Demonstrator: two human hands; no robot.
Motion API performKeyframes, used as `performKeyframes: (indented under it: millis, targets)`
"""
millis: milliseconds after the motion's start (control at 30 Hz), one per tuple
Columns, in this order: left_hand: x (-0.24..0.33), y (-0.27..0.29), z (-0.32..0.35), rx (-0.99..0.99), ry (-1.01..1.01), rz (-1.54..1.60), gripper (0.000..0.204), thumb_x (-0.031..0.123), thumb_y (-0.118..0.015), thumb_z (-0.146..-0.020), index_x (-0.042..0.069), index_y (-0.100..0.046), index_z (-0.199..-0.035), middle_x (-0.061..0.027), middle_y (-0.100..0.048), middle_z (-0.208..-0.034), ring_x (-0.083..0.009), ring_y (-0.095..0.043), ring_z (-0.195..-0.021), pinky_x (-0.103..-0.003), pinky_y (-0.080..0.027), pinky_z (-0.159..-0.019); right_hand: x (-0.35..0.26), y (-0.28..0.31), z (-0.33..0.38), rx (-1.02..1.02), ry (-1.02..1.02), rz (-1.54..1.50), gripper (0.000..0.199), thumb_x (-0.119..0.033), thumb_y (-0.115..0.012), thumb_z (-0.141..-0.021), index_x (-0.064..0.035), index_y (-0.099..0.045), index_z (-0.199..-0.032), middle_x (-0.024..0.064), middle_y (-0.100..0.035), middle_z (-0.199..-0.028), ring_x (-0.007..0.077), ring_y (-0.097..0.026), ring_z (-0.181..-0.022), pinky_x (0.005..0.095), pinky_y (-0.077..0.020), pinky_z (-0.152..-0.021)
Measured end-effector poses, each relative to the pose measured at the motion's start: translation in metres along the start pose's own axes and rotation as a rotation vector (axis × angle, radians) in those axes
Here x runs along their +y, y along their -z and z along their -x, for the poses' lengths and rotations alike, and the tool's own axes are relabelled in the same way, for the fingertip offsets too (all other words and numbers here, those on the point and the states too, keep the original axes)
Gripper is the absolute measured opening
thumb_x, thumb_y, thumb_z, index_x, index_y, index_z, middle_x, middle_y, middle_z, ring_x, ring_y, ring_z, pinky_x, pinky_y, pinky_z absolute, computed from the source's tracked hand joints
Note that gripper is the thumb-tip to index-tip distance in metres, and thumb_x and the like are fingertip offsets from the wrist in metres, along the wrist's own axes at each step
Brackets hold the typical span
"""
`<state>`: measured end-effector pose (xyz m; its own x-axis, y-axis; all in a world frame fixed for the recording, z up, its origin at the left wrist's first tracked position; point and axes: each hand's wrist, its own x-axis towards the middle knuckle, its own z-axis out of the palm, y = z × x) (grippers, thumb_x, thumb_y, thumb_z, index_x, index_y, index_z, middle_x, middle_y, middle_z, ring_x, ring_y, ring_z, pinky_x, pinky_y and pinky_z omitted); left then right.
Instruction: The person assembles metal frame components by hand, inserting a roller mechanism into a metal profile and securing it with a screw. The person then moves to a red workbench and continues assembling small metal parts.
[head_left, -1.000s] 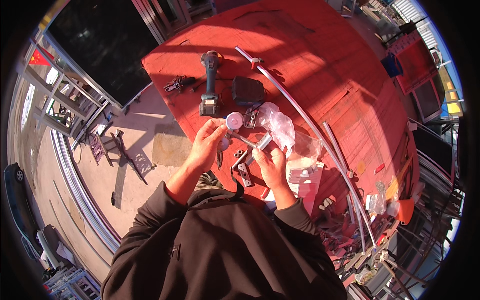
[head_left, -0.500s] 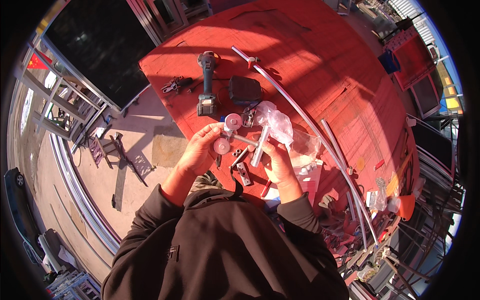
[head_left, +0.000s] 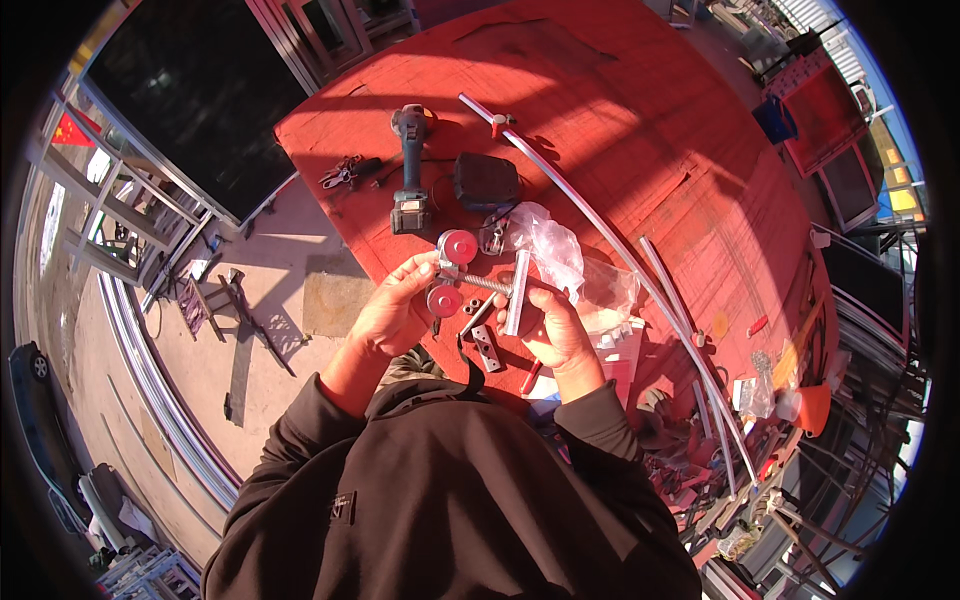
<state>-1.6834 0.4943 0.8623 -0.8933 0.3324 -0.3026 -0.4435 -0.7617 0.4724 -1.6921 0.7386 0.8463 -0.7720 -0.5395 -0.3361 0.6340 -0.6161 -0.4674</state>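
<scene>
Between my two hands is a roller hanger with two red wheels (head_left: 461, 246) on a metal body and a threaded bolt (head_left: 482, 283) running out to the right. My left hand (head_left: 390, 308) pinches the roller body at its left side, between the wheels. At the bolt's other end stands a short silver metal bar (head_left: 517, 293), set crosswise. My right hand (head_left: 558, 335) has its thumb and fingers closed around this bar. A flat metal plate with holes (head_left: 485, 348) lies on the table below the bolt, beside small dark rings (head_left: 471, 306).
The red table (head_left: 620, 130) carries a cordless power tool (head_left: 410, 170), a black battery charger (head_left: 486, 181) and a crumpled clear plastic bag (head_left: 550, 245). Long curved-looking metal rails (head_left: 575, 195) cross its right part. Left of the table, a wooden stool (head_left: 205, 303) stands on the floor.
The roller hanger has tilted and shifted slightly left, so its wheels now look redder, with less glare. The silver bar has turned more upright in my right hand.
</scene>
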Motion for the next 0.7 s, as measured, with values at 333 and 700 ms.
performKeyframes:
  millis: [333,700]
  targets:
    - [-0.008,0.01,-0.002,0.028,-0.011,-0.057,0.041,0.029,-0.064,-0.096,0.004,-0.055,-0.127,-0.0095,-0.063,-0.116,-0.0206,-0.063,-0.105,-0.039,-0.055,-0.088,-0.002,-0.002,0.001,0.027,0.034,0.094,0.049,-0.022,-0.065,-0.093,0.0014,-0.051,-0.133,0.0162,-0.067,-0.111,0.0263,-0.069,-0.095,0.0435,-0.0583,-0.081]
    - [-0.004,-0.004,-0.002,-0.011,0.011,-0.006,0.052,0.022,-0.065,-0.095,0.005,-0.045,-0.14,-0.0063,-0.062,-0.123,-0.0157,-0.063,-0.105,-0.034,-0.055,-0.092,0.002,0.007,0.002,0.018,0.063,0.017,0.046,-0.019,-0.06,-0.094,0.0017,-0.051,-0.134,0.0171,-0.066,-0.114,0.0279,-0.069,-0.097,0.0453,-0.0585,-0.08]
